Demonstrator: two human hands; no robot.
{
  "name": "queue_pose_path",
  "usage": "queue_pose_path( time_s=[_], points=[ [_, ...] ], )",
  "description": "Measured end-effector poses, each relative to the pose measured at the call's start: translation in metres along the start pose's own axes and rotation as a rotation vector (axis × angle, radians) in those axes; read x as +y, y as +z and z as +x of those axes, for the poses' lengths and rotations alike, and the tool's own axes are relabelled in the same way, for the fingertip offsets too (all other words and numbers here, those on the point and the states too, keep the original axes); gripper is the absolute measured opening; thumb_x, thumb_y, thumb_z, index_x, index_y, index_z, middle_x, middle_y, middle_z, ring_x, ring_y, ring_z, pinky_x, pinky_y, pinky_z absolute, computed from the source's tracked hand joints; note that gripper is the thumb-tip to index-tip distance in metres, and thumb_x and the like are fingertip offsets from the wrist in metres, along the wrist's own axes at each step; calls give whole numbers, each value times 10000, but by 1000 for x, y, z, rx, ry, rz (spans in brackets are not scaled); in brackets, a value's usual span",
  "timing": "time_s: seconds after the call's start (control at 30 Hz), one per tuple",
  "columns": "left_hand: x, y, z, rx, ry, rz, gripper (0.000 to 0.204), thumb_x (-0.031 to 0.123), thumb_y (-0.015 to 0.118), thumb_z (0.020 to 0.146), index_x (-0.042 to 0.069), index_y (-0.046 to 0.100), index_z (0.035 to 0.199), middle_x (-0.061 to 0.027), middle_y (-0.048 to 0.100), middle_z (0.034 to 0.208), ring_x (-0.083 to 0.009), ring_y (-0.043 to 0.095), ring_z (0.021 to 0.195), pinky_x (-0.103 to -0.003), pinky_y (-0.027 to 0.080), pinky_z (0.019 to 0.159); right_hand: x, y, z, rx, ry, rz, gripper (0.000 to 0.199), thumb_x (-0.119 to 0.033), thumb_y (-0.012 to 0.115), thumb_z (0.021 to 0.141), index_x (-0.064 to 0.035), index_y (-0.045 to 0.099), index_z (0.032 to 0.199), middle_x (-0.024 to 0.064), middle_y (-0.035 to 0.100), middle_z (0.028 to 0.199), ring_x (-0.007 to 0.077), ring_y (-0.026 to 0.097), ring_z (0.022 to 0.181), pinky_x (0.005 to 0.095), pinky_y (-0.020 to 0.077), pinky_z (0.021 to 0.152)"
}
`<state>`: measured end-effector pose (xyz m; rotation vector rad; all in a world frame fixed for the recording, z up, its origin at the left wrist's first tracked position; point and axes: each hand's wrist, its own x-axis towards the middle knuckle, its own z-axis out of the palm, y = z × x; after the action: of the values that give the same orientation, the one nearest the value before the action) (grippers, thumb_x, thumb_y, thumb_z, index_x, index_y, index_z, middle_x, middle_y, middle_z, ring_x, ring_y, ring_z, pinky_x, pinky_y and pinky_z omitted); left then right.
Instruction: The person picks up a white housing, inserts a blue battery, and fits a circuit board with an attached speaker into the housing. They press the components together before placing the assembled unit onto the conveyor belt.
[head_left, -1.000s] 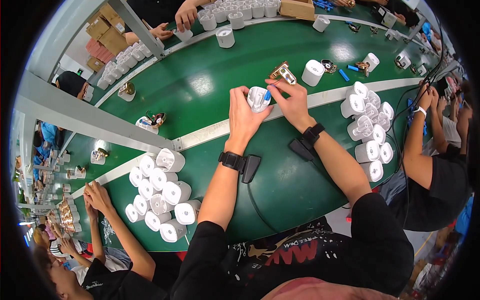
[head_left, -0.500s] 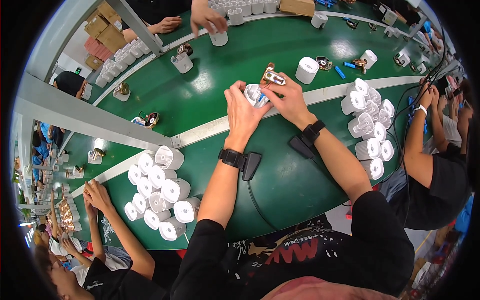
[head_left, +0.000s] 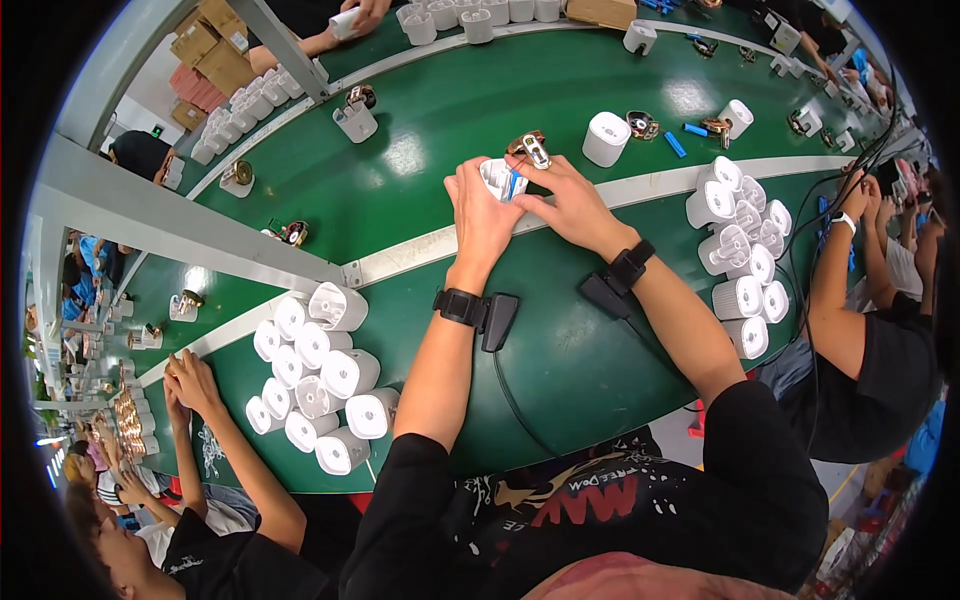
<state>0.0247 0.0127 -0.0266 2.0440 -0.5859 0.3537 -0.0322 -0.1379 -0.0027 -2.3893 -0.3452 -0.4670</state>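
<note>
In my left hand (head_left: 477, 220) is a white plastic housing (head_left: 491, 176), gripped around its outside with the open end facing up. A blue cylindrical battery (head_left: 514, 188) stands inside it at the right side. My right hand (head_left: 575, 205) is closed, with its thumb and fingers by the housing's rim. Against its fingertips, over the rim, a copper-coloured electronic assembly (head_left: 535, 150) with a silvery part is held. Whether wires join it to the battery is hidden by the fingers.
White housings are grouped at left (head_left: 319, 345) and at right (head_left: 738, 235) on the green bench. Beyond a metal rail (head_left: 410, 258), the green belt carries a housing (head_left: 607, 139), loose batteries (head_left: 675, 145) and assemblies. A grey post (head_left: 200, 235) crosses at left. Co-workers sit on both sides.
The battery stands straighter in the housing, and my hands have shifted slightly left. Across the belt, a co-worker's hand has carried a white housing off leftward. Belt items have drifted left.
</note>
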Motion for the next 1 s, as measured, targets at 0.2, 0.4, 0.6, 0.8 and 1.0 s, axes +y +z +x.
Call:
queue_pose_path(
  time_s=[0.2,0.4,0.6,0.8,1.0],
  points=[
    [-1,-1,-2,6,-20,-12,672,181,855,658,-15,486,1185,-181,548,1130,-373,467,1033,-455,439,900,-11,-2,3,-2,63,-63,475,-326,629,919,-153,575,1358,74,584,1323,289,521,1147,391,483,935],
    [-4,1,0,10,28,-2,664,178,852,657,-12,491,1181,-180,550,1133,-373,470,1030,-462,436,892,-14,1,4,55,34,-159,433,-323,643,905,-129,619,1291,79,627,1233,286,569,1086,390,511,875],
    [-4,3,3,36,-29,17,667,186,867,652,-12,510,1179,-187,571,1113,-373,485,1025,-460,433,902,-18,-17,10,91,-78,-441,255,-302,661,885,-103,730,1027,86,711,882,268,662,814,389,531,672],
    [-37,-25,18,233,-296,-267,702,195,892,637,-7,528,1203,-196,598,1085,-373,502,1043,-456,432,910,-23,-39,11,239,166,-387,211,-285,659,875,-91,735,846,107,676,701,289,653,639,401,506,574],
    [-60,-44,19,507,-390,84,748,110,844,683,15,467,1323,-194,540,1222,-368,451,1160,-454,353,1011,110,-89,-5,676,402,-492,201,-230,658,873,-41,712,913,171,699,851,369,669,790,436,535,723]
  ],
)
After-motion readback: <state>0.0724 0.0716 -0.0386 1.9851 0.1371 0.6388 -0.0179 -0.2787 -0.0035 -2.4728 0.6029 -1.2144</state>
